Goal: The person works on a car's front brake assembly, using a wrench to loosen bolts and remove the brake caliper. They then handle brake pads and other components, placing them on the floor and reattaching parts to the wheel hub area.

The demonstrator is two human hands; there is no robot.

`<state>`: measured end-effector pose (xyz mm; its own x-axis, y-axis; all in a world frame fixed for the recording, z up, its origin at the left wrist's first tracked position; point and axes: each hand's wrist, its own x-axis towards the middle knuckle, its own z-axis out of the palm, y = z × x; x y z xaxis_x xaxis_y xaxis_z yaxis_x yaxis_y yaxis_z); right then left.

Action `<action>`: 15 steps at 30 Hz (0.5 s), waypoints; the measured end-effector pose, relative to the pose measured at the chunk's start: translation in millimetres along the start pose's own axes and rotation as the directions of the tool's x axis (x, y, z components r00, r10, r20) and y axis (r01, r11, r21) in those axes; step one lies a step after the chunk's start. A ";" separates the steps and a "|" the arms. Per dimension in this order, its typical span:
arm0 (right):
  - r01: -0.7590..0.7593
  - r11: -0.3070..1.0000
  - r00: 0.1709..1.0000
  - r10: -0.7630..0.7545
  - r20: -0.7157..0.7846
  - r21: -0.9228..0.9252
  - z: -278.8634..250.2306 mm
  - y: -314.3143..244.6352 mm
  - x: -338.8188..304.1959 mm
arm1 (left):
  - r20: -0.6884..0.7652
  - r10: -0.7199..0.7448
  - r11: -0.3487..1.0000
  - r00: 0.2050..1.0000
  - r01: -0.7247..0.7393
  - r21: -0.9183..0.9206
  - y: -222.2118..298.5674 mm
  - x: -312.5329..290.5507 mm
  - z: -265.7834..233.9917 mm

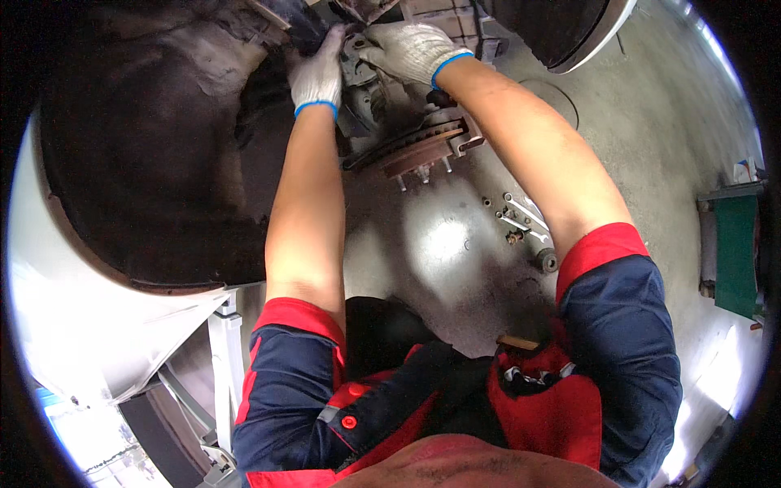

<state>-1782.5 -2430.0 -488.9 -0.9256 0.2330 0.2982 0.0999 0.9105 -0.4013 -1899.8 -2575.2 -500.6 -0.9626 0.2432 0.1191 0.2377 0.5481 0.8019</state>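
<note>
My left hand, in a white knit glove with a blue cuff, is up inside the wheel well against a grey metal suspension part. Its thumb points up along the part, and the other fingers curl behind it, partly hidden. From the other side my right hand, gloved the same way, grips the upper end of this part with bent fingers. Whatever lies under those fingertips is hidden. Just below both hands sits a rusty brake disc with bare wheel studs pointing toward me.
A dark wheel-arch liner and white body panel fill the left. Wrenches and a round metal piece lie on the grey floor to the right. A white stand is at lower left, a green panel at far right.
</note>
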 end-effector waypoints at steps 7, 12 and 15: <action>0.295 0.954 0.951 -0.289 -0.109 0.049 -42.0 -23.6 -1.7 | -0.272 0.047 0.993 0.961 -0.076 -0.096 -47.6 -5.2 -33.3; 0.275 0.953 0.958 -0.282 -0.044 -0.124 -54.0 4.3 33.0 | -0.019 0.067 0.991 0.998 -0.068 -0.112 -47.3 -7.0 -30.1; 0.093 0.989 0.986 -0.108 -0.129 -0.113 -63.0 7.7 49.1 | -0.352 0.129 0.967 0.927 -0.040 0.251 -29.0 -35.5 -54.2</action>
<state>-1804.3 -2390.0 -422.8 -0.8760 0.1758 0.4492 0.0539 0.9610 -0.2711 -1879.5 -2643.1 -496.3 -0.9074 0.0152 0.4200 0.3010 0.7209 0.6242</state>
